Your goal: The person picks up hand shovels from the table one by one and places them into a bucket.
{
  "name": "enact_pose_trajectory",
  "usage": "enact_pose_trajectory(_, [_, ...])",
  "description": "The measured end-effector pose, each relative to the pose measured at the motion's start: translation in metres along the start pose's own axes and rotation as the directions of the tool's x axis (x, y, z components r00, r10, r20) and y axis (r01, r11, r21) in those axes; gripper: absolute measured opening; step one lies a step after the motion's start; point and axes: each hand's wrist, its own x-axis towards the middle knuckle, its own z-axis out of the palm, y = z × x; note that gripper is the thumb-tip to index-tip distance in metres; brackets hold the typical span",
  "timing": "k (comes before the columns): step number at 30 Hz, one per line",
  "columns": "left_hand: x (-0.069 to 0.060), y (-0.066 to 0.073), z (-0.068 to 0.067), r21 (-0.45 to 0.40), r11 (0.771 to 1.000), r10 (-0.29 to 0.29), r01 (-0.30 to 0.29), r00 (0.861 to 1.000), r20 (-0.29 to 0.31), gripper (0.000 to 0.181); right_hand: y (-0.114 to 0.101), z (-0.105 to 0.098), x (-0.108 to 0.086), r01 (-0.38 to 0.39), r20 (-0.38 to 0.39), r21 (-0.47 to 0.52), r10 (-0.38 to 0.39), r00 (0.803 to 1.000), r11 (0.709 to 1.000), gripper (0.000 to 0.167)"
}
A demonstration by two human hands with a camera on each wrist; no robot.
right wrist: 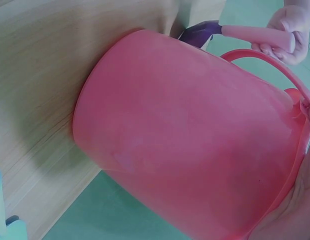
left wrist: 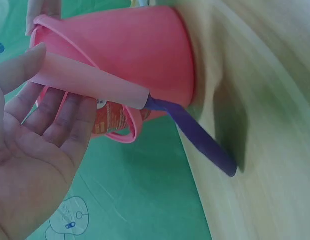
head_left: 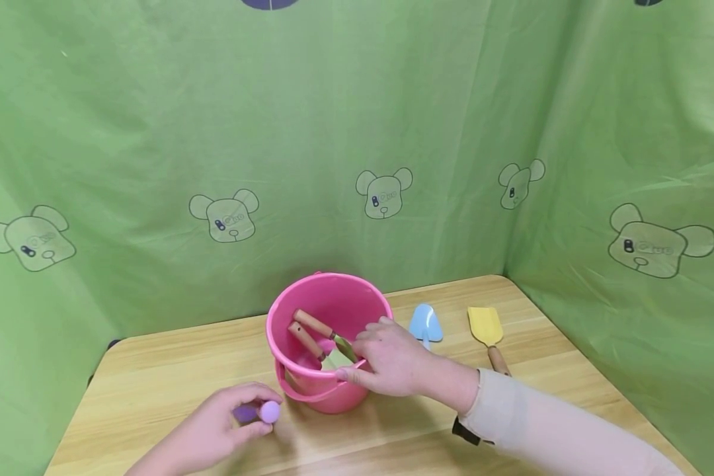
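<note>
My left hand [head_left: 220,423] holds a toy shovel [left wrist: 95,82] by its pale pink handle, pinched between thumb and fingers. The shovel's purple blade [left wrist: 200,137] points down towards the tabletop, left of a pink bucket [head_left: 333,393]. At the bucket's right side my right hand [head_left: 393,360] grips the rim, fingers over the inside and thumb outside. Two wooden-handled tools [head_left: 313,323] lean inside the bucket, one with a yellow-green head and the other pale green; their lower ends are partly hidden. The bucket's handle [head_left: 309,396] hangs down at the front.
Right of the bucket, a light blue shovel [head_left: 426,324] lies on the wooden table [head_left: 202,357], partly covered by my right arm. Further right is a yellow shovel [head_left: 484,325] with a wooden handle. Green cloth walls [head_left: 309,132] with printed bear heads enclose the table.
</note>
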Motion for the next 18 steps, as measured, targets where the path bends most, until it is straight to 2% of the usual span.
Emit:
enact_pose_trajectory(4, [-0.001, 0.002, -0.007, -0.011, 0.998, -0.068, 0.067, 0.998, -0.02, 0.025, 0.0, 0.001, 0.0, 0.003, -0.001, -0.004, -0.003, 1.0, 1.0, 0.055])
enact_pose_trajectory(8, [-0.003, 0.003, -0.014, -0.027, 0.99, -0.143, 0.141, 0.989, -0.043, 0.028, 0.001, 0.002, 0.0, 0.004, -0.002, -0.002, -0.004, 1.0, 1.0, 0.055])
enact_pose_trajectory(10, [-0.003, 0.003, -0.016, -0.062, 0.984, -0.169, 0.166, 0.984, -0.053, 0.03, 0.001, 0.002, 0.0, 0.003, -0.002, -0.002, -0.003, 1.0, 1.0, 0.055])
enact_pose_trajectory(14, [-0.003, 0.003, -0.022, -0.108, 0.979, -0.185, 0.175, 0.979, -0.089, 0.033, 0.001, 0.001, 0.0, 0.004, -0.001, -0.001, -0.004, 1.0, 1.0, 0.055])
enact_pose_trajectory(18, [-0.002, 0.001, -0.026, -0.099, 0.985, -0.151, 0.139, 0.98, -0.133, 0.031, 0.001, 0.001, 0.0, 0.004, -0.001, 0.003, -0.004, 1.0, 1.0, 0.055])
